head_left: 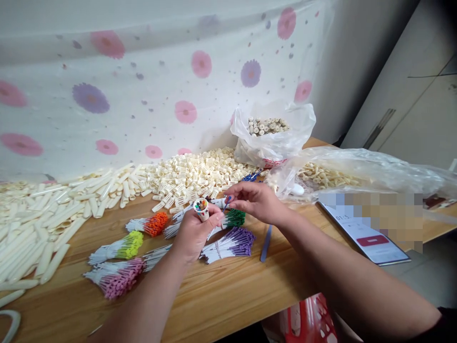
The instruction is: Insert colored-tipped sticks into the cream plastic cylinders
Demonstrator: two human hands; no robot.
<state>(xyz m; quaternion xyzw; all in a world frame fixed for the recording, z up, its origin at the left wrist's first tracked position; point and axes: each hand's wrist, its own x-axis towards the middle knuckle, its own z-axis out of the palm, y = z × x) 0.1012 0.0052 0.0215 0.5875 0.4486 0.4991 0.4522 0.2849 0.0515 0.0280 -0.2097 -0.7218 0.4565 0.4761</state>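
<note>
My left hand (194, 234) is closed around a small cream slotted pen sleeve (202, 214) held upright, with several coloured tips showing in its open top. Just to its right, my right hand (254, 201) pinches a thin ink refill with a blue end (227, 202). Beneath and around both hands lie bundles of white refills: purple-ended (243, 241), green-ended (236, 218), orange-ended (157, 223), yellow-ended (132, 245) and pink-ended (122, 278). Blue-ended refills (252, 176) lie beyond my right hand. My left hand partly covers some bundles.
Long cream pen barrels (53, 224) pile at the left; slotted sleeves (200, 171) heap at the back. A plastic bag (246, 140) holds round-ended parts, and another clear bag (374, 164) lies behind a phone (367, 238). A purple strip (266, 244) rests on the wooden table (228, 295).
</note>
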